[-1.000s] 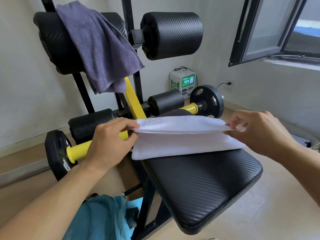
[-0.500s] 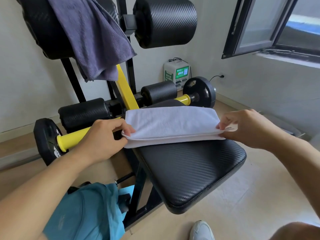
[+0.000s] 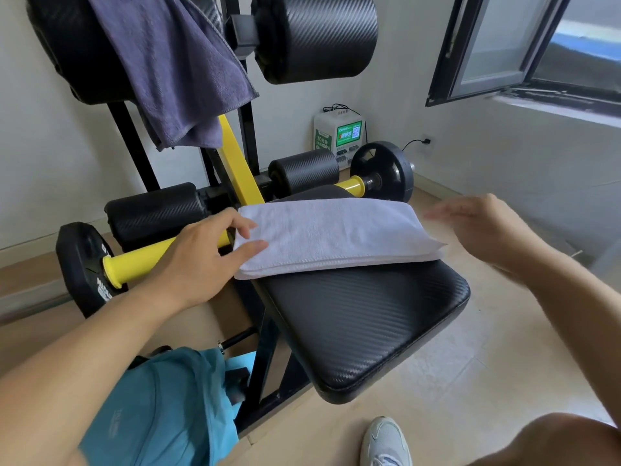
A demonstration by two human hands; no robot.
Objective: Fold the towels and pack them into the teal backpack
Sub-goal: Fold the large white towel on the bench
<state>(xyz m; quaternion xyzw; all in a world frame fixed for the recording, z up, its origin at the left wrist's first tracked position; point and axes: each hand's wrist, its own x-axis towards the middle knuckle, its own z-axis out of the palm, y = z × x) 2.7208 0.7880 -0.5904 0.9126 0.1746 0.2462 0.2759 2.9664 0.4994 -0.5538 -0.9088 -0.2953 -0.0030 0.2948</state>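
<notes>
A white towel (image 3: pixel 332 237), folded into a long strip, lies across the far end of the black padded bench seat (image 3: pixel 363 317). My left hand (image 3: pixel 205 253) rests at the towel's left end, fingers spread and touching its edge. To the right of the towel, my right hand (image 3: pixel 484 227) hovers open and blurred, not touching it. A dark grey-purple towel (image 3: pixel 181 65) hangs over the upper left roller pad. The teal backpack (image 3: pixel 168 408) sits on the floor at the lower left, partly hidden by my left forearm.
The bench is part of a black and yellow weight machine with roller pads (image 3: pixel 316 35) and weight plates (image 3: pixel 383 171). A white and green charging box (image 3: pixel 339 134) stands by the far wall. An open window (image 3: pixel 524 45) is at the upper right. My shoe (image 3: pixel 386 442) is on the floor.
Both hands have let go of the white towel's corners after bringing the fold down. The towel now lies flat, and my right hand has pulled away to the right.
</notes>
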